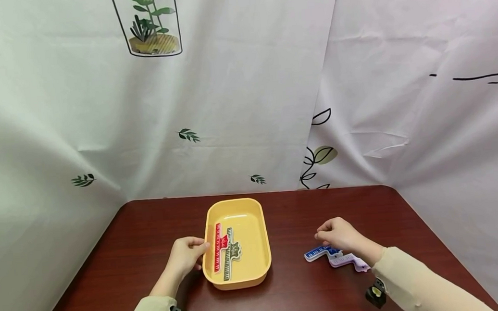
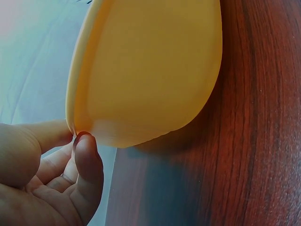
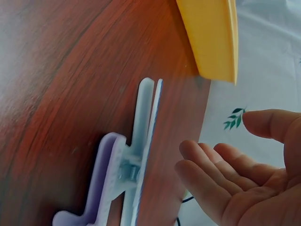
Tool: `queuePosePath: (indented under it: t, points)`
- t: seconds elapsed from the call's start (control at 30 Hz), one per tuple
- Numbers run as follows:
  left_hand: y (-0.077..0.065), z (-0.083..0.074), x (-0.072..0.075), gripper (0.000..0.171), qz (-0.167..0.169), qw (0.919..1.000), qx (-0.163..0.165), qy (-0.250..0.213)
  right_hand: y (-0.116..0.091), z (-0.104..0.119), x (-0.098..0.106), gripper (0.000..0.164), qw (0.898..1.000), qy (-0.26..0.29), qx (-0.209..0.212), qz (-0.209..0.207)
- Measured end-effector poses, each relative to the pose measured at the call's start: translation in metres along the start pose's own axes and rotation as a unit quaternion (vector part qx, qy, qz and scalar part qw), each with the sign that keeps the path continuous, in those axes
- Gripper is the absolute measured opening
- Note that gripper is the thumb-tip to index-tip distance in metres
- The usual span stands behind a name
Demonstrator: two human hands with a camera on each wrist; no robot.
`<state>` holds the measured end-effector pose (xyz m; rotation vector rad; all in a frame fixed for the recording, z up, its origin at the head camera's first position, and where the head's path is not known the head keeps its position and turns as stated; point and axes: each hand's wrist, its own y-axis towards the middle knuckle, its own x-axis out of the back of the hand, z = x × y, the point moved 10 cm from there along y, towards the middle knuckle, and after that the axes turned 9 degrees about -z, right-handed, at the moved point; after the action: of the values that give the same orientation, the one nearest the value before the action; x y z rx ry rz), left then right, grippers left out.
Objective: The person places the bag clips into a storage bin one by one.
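Note:
A yellow tray (image 1: 249, 283) rests on the table, its left rim pinched between the thumb and fingers of my left hand (image 1: 184, 259); the left wrist view shows that grip on the rim (image 2: 70, 106) close up. Inside lie a red clip (image 1: 217, 249) and a dark green clip (image 1: 227, 263), both printed with piano keys. To the right, a blue clip (image 1: 318, 252) and a light purple clip (image 1: 343, 260) lie touching on the table. My right hand (image 1: 341, 234) hovers just beyond them. Its thumb and fingers stand apart in the right wrist view, with nothing between them.
The dark red wooden table (image 1: 294, 301) has rounded far corners. White cloth (image 1: 244, 88) with plant prints hangs behind it and along both sides. Bare tabletop separates the tray from the blue and purple clips.

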<state>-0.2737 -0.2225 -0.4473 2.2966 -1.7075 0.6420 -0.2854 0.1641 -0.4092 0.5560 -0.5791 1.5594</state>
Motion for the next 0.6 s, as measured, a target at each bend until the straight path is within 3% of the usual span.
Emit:
queuePosePath:
  t: [0.33, 0.6]
  points:
    - [0.0, -0.001, -0.001, 0.025, 0.001, 1.0, 0.0, -0.001, -0.001, -0.019, 0.012, 0.016, 0.998, -0.052, -0.014, -0.026]
    - [0.0, 0.0, 0.0, 0.026, -0.003, 1.0, -0.002, 0.0, -0.001, -0.026, 0.019, 0.019, 0.994, -0.103, -0.002, -0.045]
